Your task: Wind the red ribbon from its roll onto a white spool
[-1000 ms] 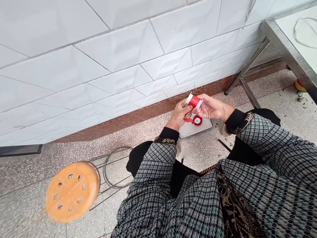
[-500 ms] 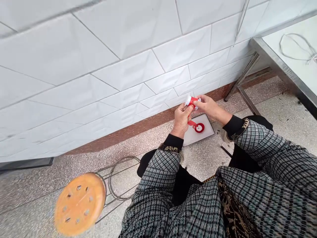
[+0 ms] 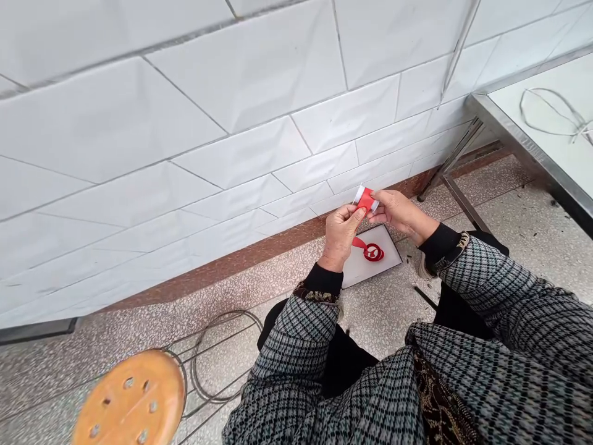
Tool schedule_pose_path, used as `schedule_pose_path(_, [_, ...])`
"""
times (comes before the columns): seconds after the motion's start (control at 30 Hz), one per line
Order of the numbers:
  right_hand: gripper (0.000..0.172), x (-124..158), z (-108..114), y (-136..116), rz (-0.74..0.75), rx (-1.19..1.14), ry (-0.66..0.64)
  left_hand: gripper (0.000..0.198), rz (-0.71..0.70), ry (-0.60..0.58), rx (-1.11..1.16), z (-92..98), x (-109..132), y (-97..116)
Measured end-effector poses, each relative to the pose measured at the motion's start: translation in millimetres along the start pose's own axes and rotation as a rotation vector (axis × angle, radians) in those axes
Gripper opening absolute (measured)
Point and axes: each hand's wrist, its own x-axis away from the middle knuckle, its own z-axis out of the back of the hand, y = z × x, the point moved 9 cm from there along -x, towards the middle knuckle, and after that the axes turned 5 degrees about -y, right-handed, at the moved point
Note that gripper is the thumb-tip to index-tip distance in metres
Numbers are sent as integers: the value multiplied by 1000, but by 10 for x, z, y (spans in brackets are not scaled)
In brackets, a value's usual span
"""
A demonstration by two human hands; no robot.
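A white spool with red ribbon wound on it is held up between both hands, close to the wall. My left hand pinches its lower left side, thumb on the red ribbon. On the spool's right end, my right hand has its fingers closed. A red ribbon tail hangs below my left hand toward a dark red ring-shaped coil. That coil lies on a white rectangular board or box lid on the floor.
An orange round stool with metal legs lies tipped at the lower left. White wall tiles run across the front. At right, a metal-framed table carries a loop of thin wire. A dark stick lies on the floor.
The spool has turned and shows more of its red ribbon. My right hand's fingers have shifted around its end. The view has moved, so the stool appears lower and farther left.
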Motion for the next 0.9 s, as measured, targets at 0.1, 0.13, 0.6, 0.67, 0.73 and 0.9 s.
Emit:
schedule_pose_path(0.1, [33, 1, 4, 61, -52, -49, -7, 46, 2, -75, -79, -22, -10, -3])
schedule_pose_path(0.13, [31, 0, 3, 78, -63, -63, -13, 47, -6, -95, -95, -27, -16, -2])
schedule_pose_path(0.6, [30, -13, 43, 180, -94, -155, -28, 54, 132, -114, 27, -78, -38, -191])
schedule_pose_path(0.67, [29, -22, 50, 185, -93, -154, -29, 57, 174, -121, 46, -81, -35, -229])
schedule_pose_path(0.73, [28, -25, 46, 192, -99, -157, -36, 59, 192, -119, 51, -77, -35, -257])
schedule_pose_path(0.9, [27, -5, 32, 221, -129, -211, -31, 54, 165, -94, 109, -61, -44, -273])
